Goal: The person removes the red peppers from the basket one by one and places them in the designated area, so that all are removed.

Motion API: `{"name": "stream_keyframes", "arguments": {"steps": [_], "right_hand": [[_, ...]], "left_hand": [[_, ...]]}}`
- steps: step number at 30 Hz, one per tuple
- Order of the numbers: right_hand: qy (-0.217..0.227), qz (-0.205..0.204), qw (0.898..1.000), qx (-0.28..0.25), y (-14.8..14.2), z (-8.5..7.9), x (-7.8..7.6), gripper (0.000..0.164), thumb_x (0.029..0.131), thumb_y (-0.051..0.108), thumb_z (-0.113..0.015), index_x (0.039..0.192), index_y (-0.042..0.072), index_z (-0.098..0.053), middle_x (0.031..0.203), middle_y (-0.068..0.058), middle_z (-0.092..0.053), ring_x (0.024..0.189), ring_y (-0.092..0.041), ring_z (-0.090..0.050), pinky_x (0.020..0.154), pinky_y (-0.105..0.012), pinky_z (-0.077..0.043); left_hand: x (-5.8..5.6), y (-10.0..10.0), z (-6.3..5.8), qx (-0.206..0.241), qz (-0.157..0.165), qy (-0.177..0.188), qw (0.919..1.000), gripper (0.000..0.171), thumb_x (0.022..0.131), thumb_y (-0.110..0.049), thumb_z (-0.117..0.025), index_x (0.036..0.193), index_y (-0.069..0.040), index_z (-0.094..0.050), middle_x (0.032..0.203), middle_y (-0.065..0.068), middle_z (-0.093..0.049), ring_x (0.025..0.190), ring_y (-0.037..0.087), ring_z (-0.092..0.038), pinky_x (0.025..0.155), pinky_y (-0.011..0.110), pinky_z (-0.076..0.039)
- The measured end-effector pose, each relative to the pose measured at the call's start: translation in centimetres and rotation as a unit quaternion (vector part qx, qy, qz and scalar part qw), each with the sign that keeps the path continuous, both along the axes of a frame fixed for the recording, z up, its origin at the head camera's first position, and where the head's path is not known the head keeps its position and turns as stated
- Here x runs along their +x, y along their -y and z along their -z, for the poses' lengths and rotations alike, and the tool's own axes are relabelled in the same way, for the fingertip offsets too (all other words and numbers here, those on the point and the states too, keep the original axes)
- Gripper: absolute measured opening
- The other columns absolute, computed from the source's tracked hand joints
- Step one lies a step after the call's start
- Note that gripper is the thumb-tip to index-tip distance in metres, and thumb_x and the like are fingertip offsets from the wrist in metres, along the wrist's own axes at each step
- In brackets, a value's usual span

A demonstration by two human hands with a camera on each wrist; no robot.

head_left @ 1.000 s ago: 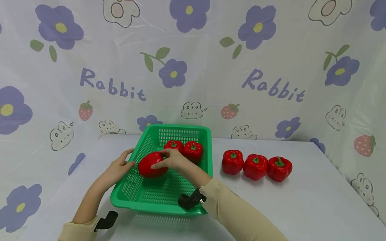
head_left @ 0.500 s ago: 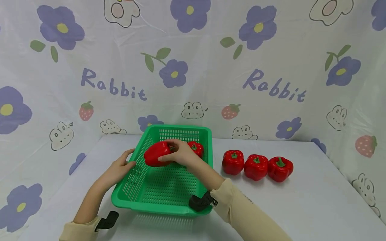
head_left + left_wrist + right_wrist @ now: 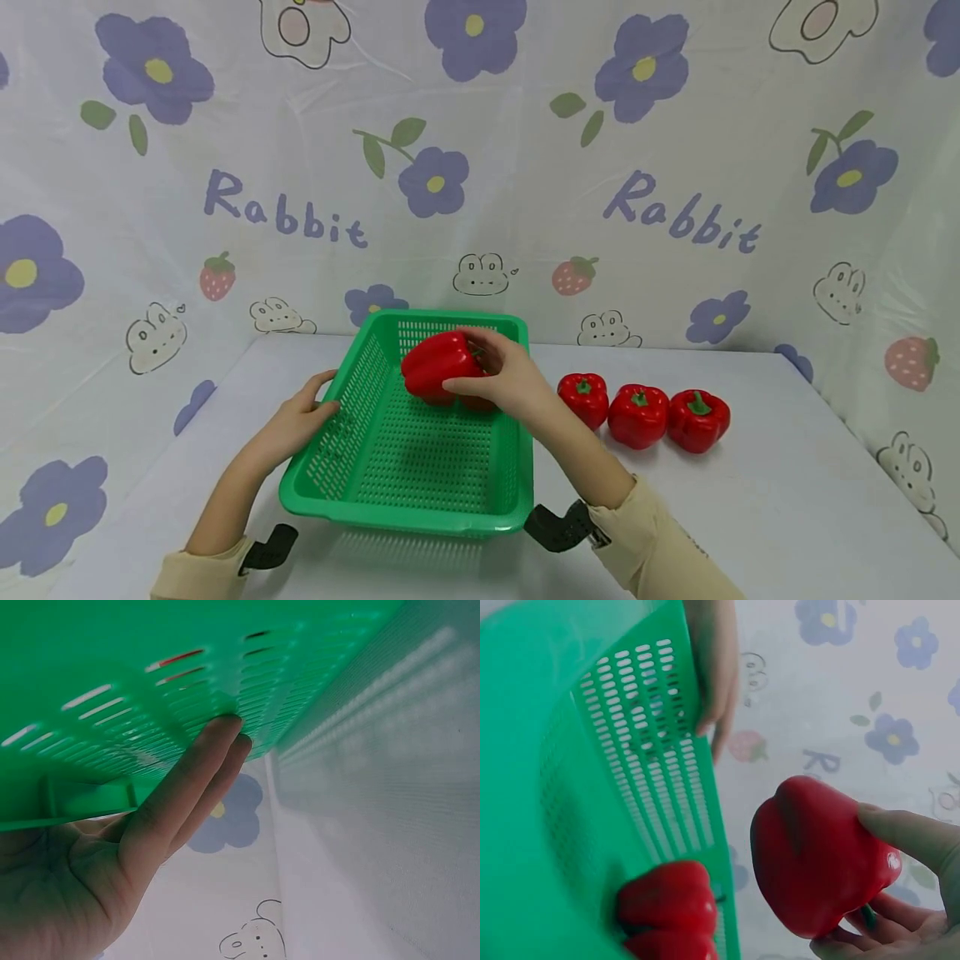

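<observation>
My right hand holds a red bell pepper by its stem end, thumb on one side and fingers on the other. The pepper lies sideways over the back part of a green plastic basket. In the right wrist view it hangs clear of the basket wall, its green stem toward the palm. My left hand grips the basket's left rim, its thumb over the edge. The left wrist view has its fingers extended against the slotted outer wall. Two more bell peppers sit inside, mostly hidden in the head view.
To the right of the basket, three red bell peppers stand in a row on the white table. Behind the table hangs a white sheet printed with flowers and rabbits. A black wrist camera sits near the basket's front right corner.
My right hand has lifted the bell pepper from the left side of the basket and carried it right and toward the back, covering the peppers there. The left hand has stayed on the rim.
</observation>
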State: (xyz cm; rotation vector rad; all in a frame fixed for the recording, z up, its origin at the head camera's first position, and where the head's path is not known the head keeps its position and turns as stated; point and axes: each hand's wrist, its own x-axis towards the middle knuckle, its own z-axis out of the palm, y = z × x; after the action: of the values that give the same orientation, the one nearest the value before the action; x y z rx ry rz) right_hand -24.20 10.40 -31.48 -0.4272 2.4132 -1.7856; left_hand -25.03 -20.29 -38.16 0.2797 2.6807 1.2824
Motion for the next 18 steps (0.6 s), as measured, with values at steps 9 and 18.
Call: {"name": "stream_keyframes", "arguments": {"steps": [9, 18], "right_hand": [[-0.021, 0.021, 1.000, 0.007, -4.3, -0.1, 1.7, 0.075, 0.082, 0.016, -0.078, 0.147, 0.018, -0.042, 0.146, -0.007, -0.050, 0.138, -0.029, -0.046, 0.103, -0.044, -0.049], [-0.023, 0.094, 0.994, 0.040, -8.4, 0.4, 3.6, 0.077, 0.083, 0.022, -0.077, 0.150, 0.021, -0.038, 0.150, -0.008, -0.047, 0.138, -0.033, -0.045, 0.100, -0.047, -0.050]], "left_hand": [[0.1, 0.1, 0.0, -0.009, 0.001, -0.004, 1.0000, 0.062, 0.103, -0.021, -0.043, 0.155, -0.002, -0.014, 0.120, 0.036, -0.060, 0.071, 0.020, -0.069, 0.062, 0.031, -0.055], [0.0, 0.0, 0.1, -0.011, 0.002, -0.001, 0.9999, 0.063, 0.103, -0.023, -0.043, 0.155, -0.003, -0.013, 0.124, 0.037, -0.057, 0.077, 0.020, -0.068, 0.065, 0.030, -0.054]]}}
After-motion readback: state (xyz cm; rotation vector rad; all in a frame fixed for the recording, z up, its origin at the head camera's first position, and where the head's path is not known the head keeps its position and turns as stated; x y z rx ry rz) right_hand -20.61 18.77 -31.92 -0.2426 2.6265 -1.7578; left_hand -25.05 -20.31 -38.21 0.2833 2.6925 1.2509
